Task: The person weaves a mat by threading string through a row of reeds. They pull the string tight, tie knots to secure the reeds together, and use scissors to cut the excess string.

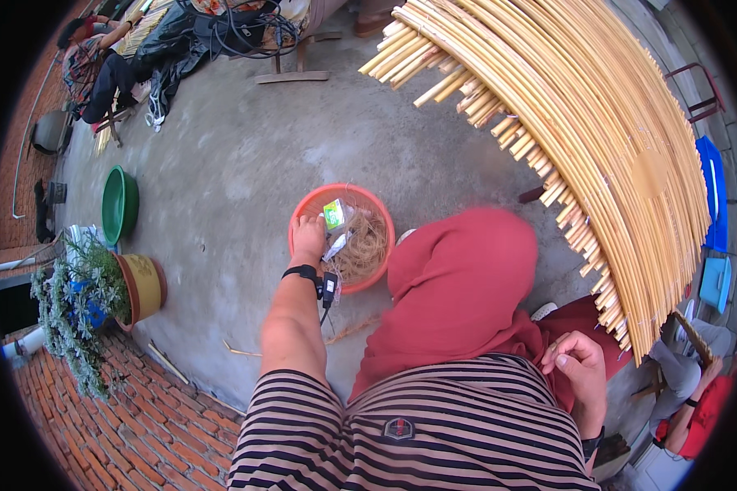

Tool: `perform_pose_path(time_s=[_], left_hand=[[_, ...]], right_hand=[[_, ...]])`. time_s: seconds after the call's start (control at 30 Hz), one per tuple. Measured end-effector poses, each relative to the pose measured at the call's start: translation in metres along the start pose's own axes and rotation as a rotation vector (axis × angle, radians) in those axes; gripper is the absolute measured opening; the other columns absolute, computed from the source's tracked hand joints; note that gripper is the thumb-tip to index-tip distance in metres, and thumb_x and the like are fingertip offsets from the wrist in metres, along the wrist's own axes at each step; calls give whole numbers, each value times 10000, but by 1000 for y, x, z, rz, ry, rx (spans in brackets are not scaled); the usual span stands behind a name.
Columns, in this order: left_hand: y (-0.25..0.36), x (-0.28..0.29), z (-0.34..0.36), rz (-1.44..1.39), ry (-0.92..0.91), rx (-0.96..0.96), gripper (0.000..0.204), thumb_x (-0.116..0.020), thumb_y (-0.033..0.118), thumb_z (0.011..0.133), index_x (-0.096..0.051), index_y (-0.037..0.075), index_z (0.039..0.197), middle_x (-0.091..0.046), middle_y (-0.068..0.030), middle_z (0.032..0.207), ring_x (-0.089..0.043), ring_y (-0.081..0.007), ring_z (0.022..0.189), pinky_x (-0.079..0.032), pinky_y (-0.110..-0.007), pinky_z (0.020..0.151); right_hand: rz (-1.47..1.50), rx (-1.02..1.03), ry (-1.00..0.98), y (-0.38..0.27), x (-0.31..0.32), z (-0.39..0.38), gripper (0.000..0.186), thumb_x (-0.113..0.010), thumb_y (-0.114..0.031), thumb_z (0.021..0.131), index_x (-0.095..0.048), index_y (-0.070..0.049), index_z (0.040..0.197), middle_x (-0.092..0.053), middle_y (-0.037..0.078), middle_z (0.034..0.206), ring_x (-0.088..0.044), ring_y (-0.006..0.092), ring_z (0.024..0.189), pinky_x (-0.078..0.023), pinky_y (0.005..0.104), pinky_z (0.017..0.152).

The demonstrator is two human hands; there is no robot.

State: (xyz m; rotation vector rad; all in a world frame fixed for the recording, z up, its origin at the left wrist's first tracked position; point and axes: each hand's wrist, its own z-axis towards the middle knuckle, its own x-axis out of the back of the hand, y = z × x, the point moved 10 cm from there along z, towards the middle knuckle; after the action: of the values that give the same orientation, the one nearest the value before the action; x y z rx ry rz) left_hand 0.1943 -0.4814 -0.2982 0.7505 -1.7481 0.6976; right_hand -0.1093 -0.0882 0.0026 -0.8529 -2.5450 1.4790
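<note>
My left hand (308, 239) reaches over the left rim of an orange-red plastic basin (300, 204) on the floor. Its fingers are bent and closed beside a small green-and-white packet (334, 214); what they grip is hidden. A tangle of tan fibre strands (364, 254) fills much of the basin, with a crumpled white-and-clear wrapper (338, 245) on top. By my right thigh, my right hand (580, 364) is held with curled fingers, thumb and forefinger close together. Anything pinched there is too small to name.
A large mat of bound yellow reed stalks (598, 147) spreads at the right. Leftward stand a green basin (119, 204) and a potted plant (143, 286). A wooden stool (291, 76) stands ahead. Other people sit at the far left (98, 69) and lower right (700, 413).
</note>
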Motion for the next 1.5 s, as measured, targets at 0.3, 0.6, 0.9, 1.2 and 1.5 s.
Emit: perform_pose_path(time_s=[0.3,0.6,0.9,1.2,1.5], left_hand=[[11,9,-5,127,-67,105,204,-494,183,856,-647,65,920,-558,-94,1048,-452,-267,1063,-328,-437,912],[35,46,-2,90,54,-13,384,-643,297,732,-575,26,996,-547,-116,1058,-466,-295,1077,-359,-435,880],[-36,38,-6,-113,96,291,496,-721,301,731,-518,25,1090,-607,-123,989,-597,-292,865,-471,-440,703],[-69,-15,-54,-2114,229,505,426,-468,40,833,-411,67,1255,-579,-173,1087,-634,-272,892,-551,-323,680],[-25,149,-85,-2631,351,-156,418,-527,113,916,-429,13,1310,-487,-195,1227,-524,-317,1080,-472,-349,836]], right_hand=[[-160,-169,-82,4,-12,36,106,-599,-93,895,-594,12,882,-624,30,855,-583,85,792,-468,230,736],[-245,11,-99,-16,-17,37,109,-564,-138,873,-560,-35,836,-596,27,726,-586,106,663,-461,260,613],[-315,126,-147,-24,-19,16,115,-570,-142,860,-562,-34,822,-598,34,707,-586,106,628,-460,266,578],[-320,154,-177,-23,-7,-5,120,-576,-148,859,-569,-35,820,-607,34,712,-589,104,621,-462,268,575],[-307,258,-189,-25,9,-21,126,-580,-165,850,-574,-43,816,-592,28,665,-585,103,622,-456,269,571]])
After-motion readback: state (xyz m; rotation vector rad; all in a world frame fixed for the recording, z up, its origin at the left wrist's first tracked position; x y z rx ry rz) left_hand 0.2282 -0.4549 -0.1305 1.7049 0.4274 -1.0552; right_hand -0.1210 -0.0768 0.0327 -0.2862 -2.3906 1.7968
